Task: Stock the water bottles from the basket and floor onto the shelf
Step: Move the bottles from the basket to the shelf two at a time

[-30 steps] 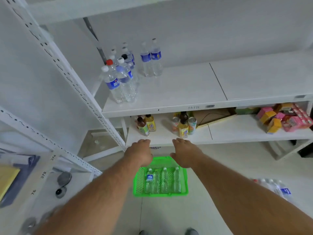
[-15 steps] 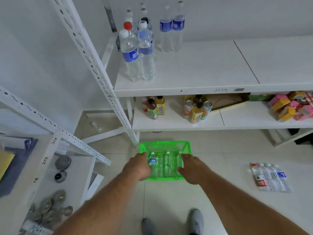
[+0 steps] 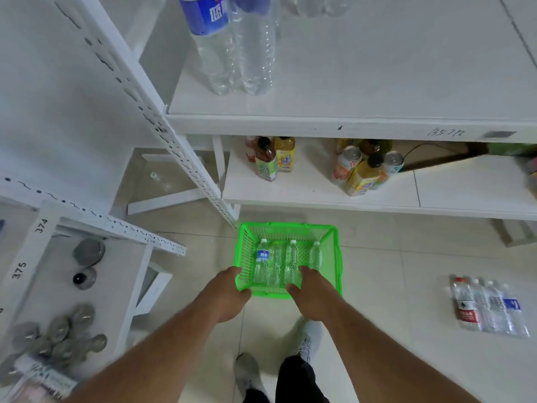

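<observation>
A green plastic basket (image 3: 287, 226) stands on the floor tiles below the shelf, with several small water bottles (image 3: 261, 261) lying in it. My left hand (image 3: 229, 292) is curled over the basket's near left corner, thumb on the rim. My right hand (image 3: 312, 295) reaches over the near rim, fingers down among the bottle bases; whether it grips one is hidden. More water bottles (image 3: 488, 309) lie side by side on the floor at the right. The white shelf (image 3: 377, 68) carries large water bottles (image 3: 215, 39) at its left end.
The lower shelf (image 3: 319, 193) holds tea bottles (image 3: 270, 158) and cans (image 3: 363, 170). A slotted white upright (image 3: 162, 132) runs diagonally just left of the basket. A second rack (image 3: 122, 286) at the left holds metal lids. My shoes (image 3: 250, 373) are right behind the basket.
The view has tilted down and closer to the floor. Both hands have dropped from in front of the lower shelf to the basket's near rim.
</observation>
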Action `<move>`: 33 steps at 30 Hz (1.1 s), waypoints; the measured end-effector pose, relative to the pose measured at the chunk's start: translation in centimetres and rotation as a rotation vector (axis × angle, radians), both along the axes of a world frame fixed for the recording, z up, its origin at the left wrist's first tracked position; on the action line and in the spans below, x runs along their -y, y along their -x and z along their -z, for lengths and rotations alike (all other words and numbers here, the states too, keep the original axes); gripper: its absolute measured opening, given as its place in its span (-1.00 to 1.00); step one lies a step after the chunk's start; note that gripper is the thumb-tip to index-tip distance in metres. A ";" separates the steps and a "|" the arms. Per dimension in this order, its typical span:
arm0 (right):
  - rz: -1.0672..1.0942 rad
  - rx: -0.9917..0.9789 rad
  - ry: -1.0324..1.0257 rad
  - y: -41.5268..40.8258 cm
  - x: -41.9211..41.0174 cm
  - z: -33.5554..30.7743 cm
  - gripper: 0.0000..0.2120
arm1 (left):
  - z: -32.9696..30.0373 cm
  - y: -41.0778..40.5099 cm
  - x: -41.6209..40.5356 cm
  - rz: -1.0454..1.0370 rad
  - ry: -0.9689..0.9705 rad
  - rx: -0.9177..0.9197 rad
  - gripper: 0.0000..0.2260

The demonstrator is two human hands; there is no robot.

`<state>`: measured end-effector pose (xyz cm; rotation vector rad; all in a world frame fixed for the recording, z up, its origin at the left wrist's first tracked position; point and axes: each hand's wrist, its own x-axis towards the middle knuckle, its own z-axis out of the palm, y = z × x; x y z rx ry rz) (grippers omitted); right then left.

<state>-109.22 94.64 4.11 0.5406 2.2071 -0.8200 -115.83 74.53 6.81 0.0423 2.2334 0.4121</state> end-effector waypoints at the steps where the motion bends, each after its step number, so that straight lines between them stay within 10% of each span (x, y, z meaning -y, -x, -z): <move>1: 0.018 0.015 0.018 0.9 -0.4 1.6 -0.35 | 1.3 0.6 -0.3 -0.017 -0.007 0.008 -0.39; 20: 0.432 0.157 0.112 10.7 0.9 45.8 -0.41 | 47.8 7.6 -1.8 -0.203 0.035 0.033 -0.36; 33: 0.515 0.172 0.090 17.0 3.0 62.4 -0.52 | 63.7 9.8 -2.9 -0.364 -0.018 0.131 -0.54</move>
